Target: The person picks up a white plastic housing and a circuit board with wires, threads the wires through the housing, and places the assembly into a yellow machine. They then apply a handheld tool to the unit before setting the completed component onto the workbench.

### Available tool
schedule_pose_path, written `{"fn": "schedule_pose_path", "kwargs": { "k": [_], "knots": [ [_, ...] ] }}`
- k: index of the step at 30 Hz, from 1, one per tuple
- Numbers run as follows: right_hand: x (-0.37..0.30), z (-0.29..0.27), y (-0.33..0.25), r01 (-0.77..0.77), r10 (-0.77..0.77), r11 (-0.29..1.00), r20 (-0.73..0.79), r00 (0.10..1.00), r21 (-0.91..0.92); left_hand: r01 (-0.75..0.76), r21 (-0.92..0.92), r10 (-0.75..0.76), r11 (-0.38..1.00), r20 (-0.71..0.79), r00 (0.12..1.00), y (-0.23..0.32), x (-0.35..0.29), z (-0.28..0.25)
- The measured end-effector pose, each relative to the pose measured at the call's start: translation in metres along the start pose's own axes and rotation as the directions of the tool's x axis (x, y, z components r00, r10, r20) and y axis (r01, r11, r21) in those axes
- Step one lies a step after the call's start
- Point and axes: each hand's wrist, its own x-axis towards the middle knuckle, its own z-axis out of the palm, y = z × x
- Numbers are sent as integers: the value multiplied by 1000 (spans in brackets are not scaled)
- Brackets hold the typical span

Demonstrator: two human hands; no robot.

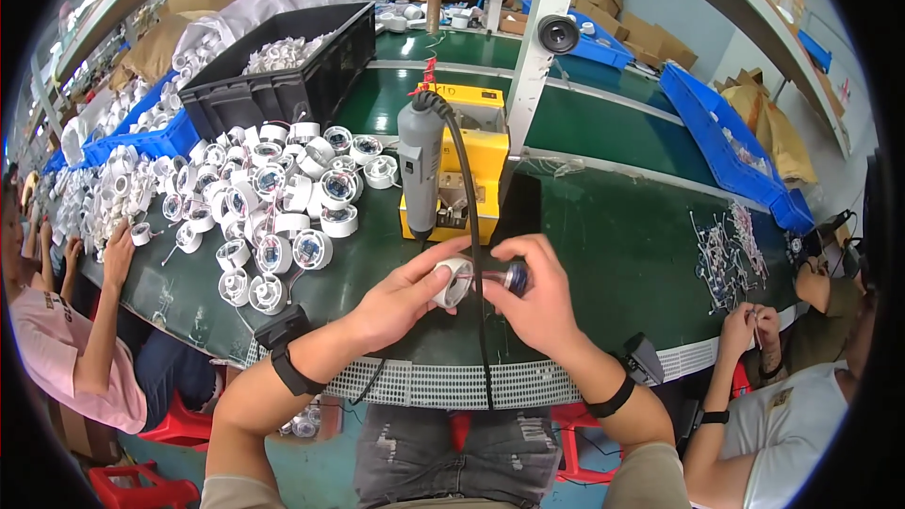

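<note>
My left hand [407,290] grips a white round plastic housing [454,284] by its rim, its open side tilted to the right. In my right hand [539,294], thumb and fingers close on a small round part [516,277] with a dark blue edge. Thin reddish wires [477,276] run between the two pieces. Just beyond my hands a grey electric screwdriver [420,170] hangs upright, tip down, in front of a yellow box-shaped device [483,146]. Its black cable [468,179] loops down between my hands, hiding part of the wires.
A pile of white round housings [283,193] covers the table's left. Behind it stands a black crate [273,94] of white parts. Wired boards [726,254] lie at right near a blue tray [726,137]. A post [539,75] rises behind the device. Co-workers sit on both sides.
</note>
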Motion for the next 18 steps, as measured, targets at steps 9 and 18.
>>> {"fn": "schedule_pose_path", "kwargs": {
  "k": [9,18],
  "knots": [
    [-6,-12,-12,-231,211,958,130,969,167,-155,-51,153,987,-39,987,3,-3,3],
    [-9,10,-5,-128,105,872,74,992,472,-16,-151,36,988,133,990,-4,-5,0]
  ]
}}
